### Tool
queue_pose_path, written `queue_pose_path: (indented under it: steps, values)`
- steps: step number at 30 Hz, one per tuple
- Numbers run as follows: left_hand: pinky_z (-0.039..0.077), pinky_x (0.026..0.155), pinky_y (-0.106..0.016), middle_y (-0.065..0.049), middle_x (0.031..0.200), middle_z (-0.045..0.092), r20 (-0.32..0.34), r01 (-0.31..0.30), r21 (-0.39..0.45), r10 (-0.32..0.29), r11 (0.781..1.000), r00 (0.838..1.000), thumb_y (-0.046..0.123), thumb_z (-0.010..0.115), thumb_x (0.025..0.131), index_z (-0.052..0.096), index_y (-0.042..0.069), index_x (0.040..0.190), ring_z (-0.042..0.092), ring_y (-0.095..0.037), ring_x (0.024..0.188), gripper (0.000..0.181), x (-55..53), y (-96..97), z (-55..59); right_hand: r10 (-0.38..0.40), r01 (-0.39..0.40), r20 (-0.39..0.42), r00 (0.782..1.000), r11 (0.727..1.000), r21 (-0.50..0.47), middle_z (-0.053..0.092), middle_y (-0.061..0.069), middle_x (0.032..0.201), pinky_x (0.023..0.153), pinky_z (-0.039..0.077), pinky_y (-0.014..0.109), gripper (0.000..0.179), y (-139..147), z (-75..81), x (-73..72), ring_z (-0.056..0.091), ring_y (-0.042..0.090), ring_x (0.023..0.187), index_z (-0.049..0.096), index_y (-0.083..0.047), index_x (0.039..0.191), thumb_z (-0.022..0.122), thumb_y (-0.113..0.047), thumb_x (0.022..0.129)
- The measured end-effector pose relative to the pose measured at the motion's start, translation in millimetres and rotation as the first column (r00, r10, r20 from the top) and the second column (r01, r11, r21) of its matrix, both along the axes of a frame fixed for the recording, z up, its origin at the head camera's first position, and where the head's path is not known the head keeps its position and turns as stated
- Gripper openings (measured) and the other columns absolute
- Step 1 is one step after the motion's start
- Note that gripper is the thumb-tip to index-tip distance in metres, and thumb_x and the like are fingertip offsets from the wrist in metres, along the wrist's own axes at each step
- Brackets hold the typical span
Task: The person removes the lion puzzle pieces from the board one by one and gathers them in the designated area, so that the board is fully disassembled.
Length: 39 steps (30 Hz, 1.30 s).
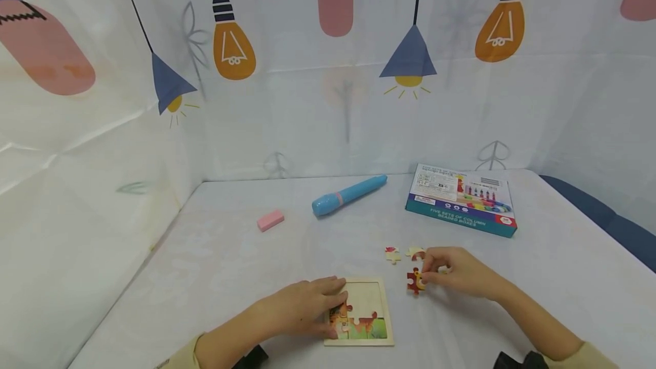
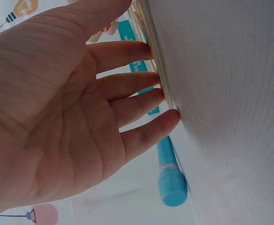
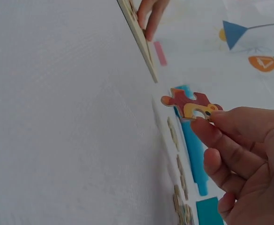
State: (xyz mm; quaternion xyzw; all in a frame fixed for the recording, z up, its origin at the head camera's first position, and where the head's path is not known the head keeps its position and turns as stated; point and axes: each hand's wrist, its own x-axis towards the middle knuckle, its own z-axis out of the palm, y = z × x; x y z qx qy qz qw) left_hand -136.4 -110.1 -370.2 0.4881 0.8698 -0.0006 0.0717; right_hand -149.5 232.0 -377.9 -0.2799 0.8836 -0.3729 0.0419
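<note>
Between thumb and forefinger my right hand (image 1: 458, 271) pinches a red and yellow puzzle piece (image 3: 193, 104), lifted off the table in the right wrist view. My left hand (image 1: 302, 306) lies over the left side of a square wooden puzzle tray (image 1: 379, 295), its straight fingers touching the frame's edge in the left wrist view. Joined pieces (image 1: 361, 328) with orange, red and green print fill the lower part of the tray; bare wood shows above them. Beyond the right hand lie loose pieces, one with a red spot (image 1: 392, 255) and one partly behind the fingers (image 1: 414, 253).
A blue marker-shaped tube (image 1: 348, 195) lies towards the back, with a pink eraser-like block (image 1: 270, 220) to its left. At the back right sits a printed box (image 1: 461, 201) of beads. A white printed curtain (image 1: 307, 118) hangs behind the table.
</note>
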Motion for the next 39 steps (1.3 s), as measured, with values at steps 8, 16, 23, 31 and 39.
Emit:
queue_pose_path:
  steps: [8, 16, 23, 31, 39]
  values:
    - [0.040, 0.094, -0.034, -0.005, 0.143, 0.036, 0.010, -0.014, -0.005, 0.014, 1.000, 1.000, 0.056, 0.053, 0.082, 0.046, 0.015, 0.136, 0.033, -0.018, 0.131, 0.068, 0.3, 0.4, -0.6, -0.014, 0.016, 0.099, 0.995, 1.000, -0.012, 0.064, -0.006, 0.079, 0.057, 0.044, 0.024, 0.013, 11.7, -0.7, -4.5, 0.054, 0.011, 0.071, 0.060, -0.012, 0.088, 0.063, -0.024, 0.087]
    - [0.039, 0.094, -0.033, -0.005, 0.144, 0.035, 0.009, -0.014, -0.009, 0.014, 1.000, 1.000, 0.056, 0.052, 0.083, 0.046, 0.015, 0.136, 0.032, -0.018, 0.131, 0.068, 0.2, 0.7, -0.3, -0.056, 0.057, 0.088, 0.994, 0.998, -0.003, 0.061, -0.004, 0.077, 0.052, 0.042, 0.023, 0.011, 18.8, -4.6, -8.7, 0.053, 0.012, 0.067, 0.061, -0.013, 0.087, 0.064, -0.023, 0.087]
    - [0.037, 0.097, -0.032, -0.006, 0.144, 0.034, 0.032, -0.021, -0.012, 0.022, 1.000, 0.999, 0.055, 0.052, 0.083, 0.045, 0.014, 0.137, 0.031, -0.018, 0.132, 0.068, 0.5, 1.0, 1.3, -0.097, 0.096, 0.027, 0.995, 0.995, 0.028, 0.054, -0.006, 0.070, 0.052, 0.040, 0.022, 0.009, 20.3, -9.7, -11.6, 0.049, 0.010, 0.066, 0.062, -0.016, 0.087, 0.064, -0.025, 0.086]
    - [0.038, 0.096, -0.032, -0.005, 0.145, 0.033, 0.030, -0.019, -0.020, 0.020, 1.000, 0.999, 0.055, 0.051, 0.084, 0.045, 0.014, 0.137, 0.031, -0.018, 0.132, 0.067, 1.1, 0.9, 2.2, -0.118, 0.119, -0.018, 0.993, 0.991, 0.057, 0.048, -0.007, 0.066, 0.050, 0.037, 0.020, 0.009, 18.9, -12.4, -13.0, 0.047, 0.007, 0.062, 0.063, -0.013, 0.086, 0.064, -0.021, 0.086]
    - [0.037, 0.096, -0.032, -0.007, 0.144, 0.034, 0.013, 0.000, -0.012, 0.001, 1.000, 1.000, 0.054, 0.052, 0.084, 0.045, 0.013, 0.136, 0.032, -0.019, 0.131, 0.066, 0.3, 1.2, 1.3, -0.155, 0.169, -0.095, 0.983, 0.973, 0.155, 0.046, -0.009, 0.065, 0.054, 0.039, 0.020, 0.005, 11.3, -16.4, -14.2, 0.045, 0.006, 0.063, 0.062, -0.015, 0.082, 0.065, -0.016, 0.086]
